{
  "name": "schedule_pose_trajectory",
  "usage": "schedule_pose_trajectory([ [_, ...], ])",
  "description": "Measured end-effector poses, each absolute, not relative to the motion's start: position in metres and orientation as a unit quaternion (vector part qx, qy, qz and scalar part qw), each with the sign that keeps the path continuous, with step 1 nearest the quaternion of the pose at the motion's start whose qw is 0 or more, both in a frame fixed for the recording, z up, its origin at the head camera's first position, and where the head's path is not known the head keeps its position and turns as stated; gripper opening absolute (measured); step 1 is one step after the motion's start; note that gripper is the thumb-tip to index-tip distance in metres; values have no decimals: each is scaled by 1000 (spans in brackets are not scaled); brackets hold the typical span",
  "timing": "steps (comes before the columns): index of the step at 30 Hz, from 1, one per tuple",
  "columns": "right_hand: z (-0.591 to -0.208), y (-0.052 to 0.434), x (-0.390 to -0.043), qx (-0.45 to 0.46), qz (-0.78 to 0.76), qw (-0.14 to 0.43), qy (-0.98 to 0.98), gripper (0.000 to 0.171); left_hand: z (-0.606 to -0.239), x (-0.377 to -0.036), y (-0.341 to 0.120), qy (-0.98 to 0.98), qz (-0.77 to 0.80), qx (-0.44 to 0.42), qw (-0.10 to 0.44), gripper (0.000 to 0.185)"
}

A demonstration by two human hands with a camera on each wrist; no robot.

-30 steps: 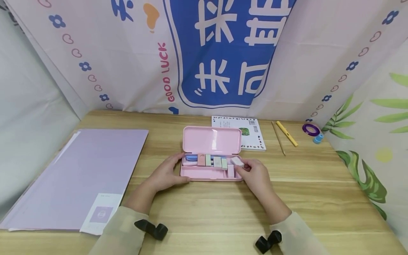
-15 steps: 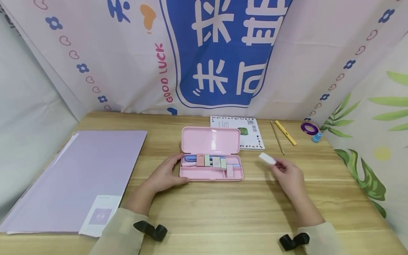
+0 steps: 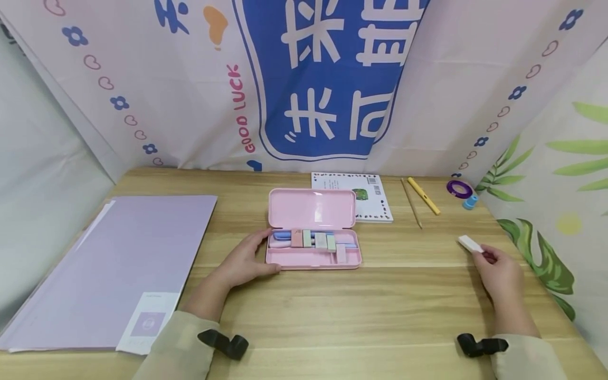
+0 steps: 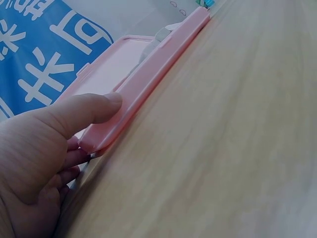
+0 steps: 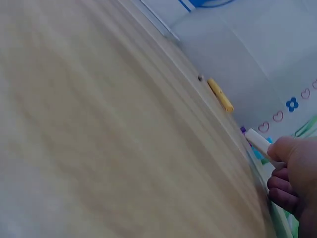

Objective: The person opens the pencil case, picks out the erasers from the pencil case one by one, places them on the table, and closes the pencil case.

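A pink pencil case (image 3: 296, 210) lies with its lid raised in the middle of the table. My left hand (image 3: 243, 259) holds its left end, thumb (image 4: 110, 105) on the front wall and fingers round the side. Inside the case, a reddish eraser (image 3: 296, 238) and several pale green and white blocks sit across blue and pink pens. A pale block (image 3: 341, 254) stands in the small right compartment. Off to the right, my right hand (image 3: 502, 274) pinches a white eraser (image 3: 469, 243) between thumb and fingers, above the table.
Behind the case lies a white booklet (image 3: 380, 203). A pencil (image 3: 411, 203), a yellow pen (image 3: 424, 196), a purple tape roll (image 3: 459, 189) and a small blue item (image 3: 470, 202) are at the back right. A large lilac folder (image 3: 142, 253) covers the left side.
My right hand has taken the white eraser out of the right end of the pencil case and carried it far to the right. The left hand stays on the case.
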State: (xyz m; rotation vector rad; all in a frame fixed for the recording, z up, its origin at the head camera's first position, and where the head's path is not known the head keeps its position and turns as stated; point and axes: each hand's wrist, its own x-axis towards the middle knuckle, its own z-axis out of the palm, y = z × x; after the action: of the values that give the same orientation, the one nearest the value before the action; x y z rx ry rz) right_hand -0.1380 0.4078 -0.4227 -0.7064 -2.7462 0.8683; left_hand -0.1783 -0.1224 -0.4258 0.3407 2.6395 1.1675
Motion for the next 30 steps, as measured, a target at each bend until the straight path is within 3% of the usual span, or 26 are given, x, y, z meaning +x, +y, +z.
schedule_pose_trajectory([
  [7, -428, 421, -140, -215, 288, 53, -932, 55, -426, -178, -123, 904, 394, 116, 118, 99],
  [17, -422, 414, -138, -229, 306, 56, -923, 66, -426, -177, -124, 902, 398, 120, 115, 98],
  [24, -414, 365, -145, -142, 324, 105, -929, 54, -425, -176, -123, 902, 399, 116, 117, 98],
  [30, -415, 308, -157, -27, 334, 115, -935, 42, -426, -177, -123, 901, 403, 116, 115, 98],
])
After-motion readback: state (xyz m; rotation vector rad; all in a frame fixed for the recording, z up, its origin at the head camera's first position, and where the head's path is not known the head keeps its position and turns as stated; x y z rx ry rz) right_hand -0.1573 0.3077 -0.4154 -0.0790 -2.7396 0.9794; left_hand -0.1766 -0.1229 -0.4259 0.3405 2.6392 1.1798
